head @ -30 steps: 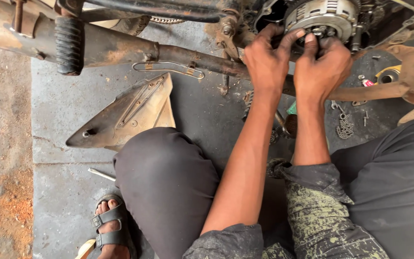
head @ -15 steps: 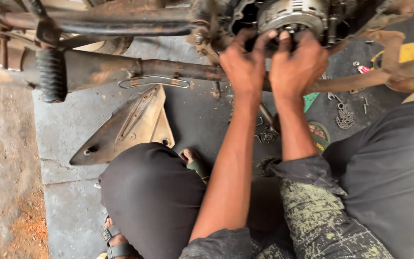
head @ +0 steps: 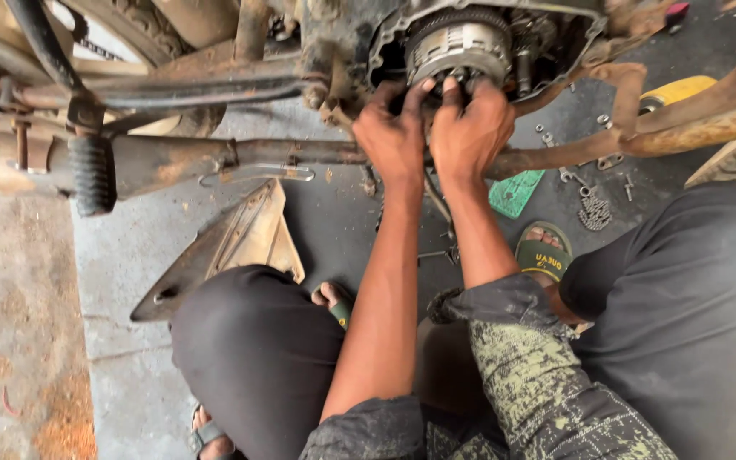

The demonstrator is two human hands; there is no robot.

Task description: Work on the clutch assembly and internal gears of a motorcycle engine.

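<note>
Reaching up side by side into the open side of a motorbike engine (head: 359,43), both hands pressed against the round metal clutch (head: 460,47). Left hand (head: 395,136) curled, fingers (head: 415,92) hooked onto the lower left edge of the clutch. Right hand (head: 470,128) just beside it, touching it, fingertips bent against the clutch's lower rim (whether either truly grips the part or only presses on it, cannot tell). Clutch seated in the engine case, high in the middle of the view, ringed with teeth.

Below the hands, crossing the view, a rusty exhaust pipe (head: 215,158), with a ribbed black rubber footrest (head: 93,175) hanging near its left end. On the dark floor (head: 334,221) under the pipe, a tan metal cover plate (head: 232,247) lying flat, pointed end toward the left. Near the right wrist, a small green packet (head: 515,192), and further right a short chain (head: 595,209) and loose bolts (head: 568,175) scattered about. Yellow object (head: 679,89) partly hidden behind a rusty frame bar (head: 700,128) at the right.

Crouched low, knees in dark trousers (head: 253,358) on either side of the arms, green sandal (head: 543,251) on the foot beside the right forearm.
</note>
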